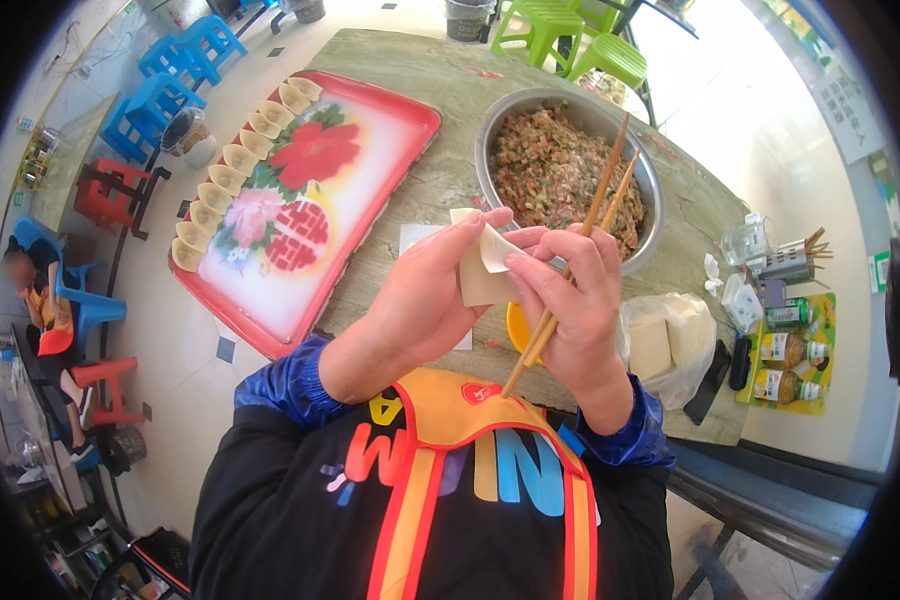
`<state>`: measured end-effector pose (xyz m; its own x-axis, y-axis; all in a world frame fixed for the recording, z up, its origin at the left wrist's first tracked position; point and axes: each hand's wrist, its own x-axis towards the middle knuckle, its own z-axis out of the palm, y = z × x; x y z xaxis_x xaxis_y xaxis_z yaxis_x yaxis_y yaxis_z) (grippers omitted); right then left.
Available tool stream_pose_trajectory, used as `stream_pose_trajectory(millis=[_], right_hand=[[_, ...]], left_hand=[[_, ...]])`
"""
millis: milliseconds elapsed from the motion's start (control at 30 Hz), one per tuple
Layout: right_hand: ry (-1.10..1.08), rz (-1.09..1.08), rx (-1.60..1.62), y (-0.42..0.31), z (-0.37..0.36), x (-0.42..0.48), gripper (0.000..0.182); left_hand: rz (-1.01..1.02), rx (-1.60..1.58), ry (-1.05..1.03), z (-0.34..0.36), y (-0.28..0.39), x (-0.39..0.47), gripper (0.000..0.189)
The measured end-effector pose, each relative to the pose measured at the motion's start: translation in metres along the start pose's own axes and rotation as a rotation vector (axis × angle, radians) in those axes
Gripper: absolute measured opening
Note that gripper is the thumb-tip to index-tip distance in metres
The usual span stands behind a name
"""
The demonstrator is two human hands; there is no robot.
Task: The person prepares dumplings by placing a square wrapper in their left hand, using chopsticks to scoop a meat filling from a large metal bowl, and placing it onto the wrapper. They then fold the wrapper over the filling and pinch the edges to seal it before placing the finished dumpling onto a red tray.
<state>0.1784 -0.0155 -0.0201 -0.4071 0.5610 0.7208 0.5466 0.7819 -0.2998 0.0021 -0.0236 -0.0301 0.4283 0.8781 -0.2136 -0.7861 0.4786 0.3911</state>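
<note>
My left hand (pixel 427 289) holds a thin square dough wrapper (pixel 484 281) on its palm and fingers. With thumb and fingers my right hand (pixel 574 292) pinches the wrapper's folded edge and also grips a pair of wooden chopsticks (pixel 607 184). Behind my hands, to the right, stands a metal bowl (pixel 486 161) of minced filling (pixel 562 157). A red-rimmed floral tray (pixel 412 120) lies at the left, with a row of folded dumplings (pixel 225 178) along its left side. A yellow dish (pixel 519 326) is partly hidden under my right hand. White sheets (pixel 418 236) show behind the left hand.
A plastic bag of wrappers (pixel 690 337) lies right of my right hand, beside a dark phone-like object (pixel 709 382). Farther right are a glass mug (pixel 746 241), a chopstick holder (pixel 787 262) and bottles (pixel 780 382). A person (pixel 45 300) sits at the far left, near blue stools (pixel 157 101).
</note>
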Motion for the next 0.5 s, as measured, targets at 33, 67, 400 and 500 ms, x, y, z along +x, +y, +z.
stream_pose_trajectory(millis=[33, 67, 400, 500], right_hand=[[-0.004, -0.013, -0.018, 0.000, 0.000, -0.001, 0.032], [-0.011, -0.015, -0.025, 0.000, 0.000, -0.002, 0.032], [-0.030, 0.069, 0.086, 0.010, -0.012, 0.000, 0.028], [-0.061, 0.089, 0.077, 0.013, -0.013, 0.000, 0.029]], left_hand=[[-0.001, 0.041, 0.011, 0.000, 0.000, 0.000, 0.043], [-0.003, 0.083, 0.021, 0.001, 0.000, -0.001, 0.046], [0.004, 0.167, 0.037, -0.003, -0.004, -0.003, 0.042], [-0.017, 0.170, 0.035, -0.001, -0.008, -0.005, 0.041]])
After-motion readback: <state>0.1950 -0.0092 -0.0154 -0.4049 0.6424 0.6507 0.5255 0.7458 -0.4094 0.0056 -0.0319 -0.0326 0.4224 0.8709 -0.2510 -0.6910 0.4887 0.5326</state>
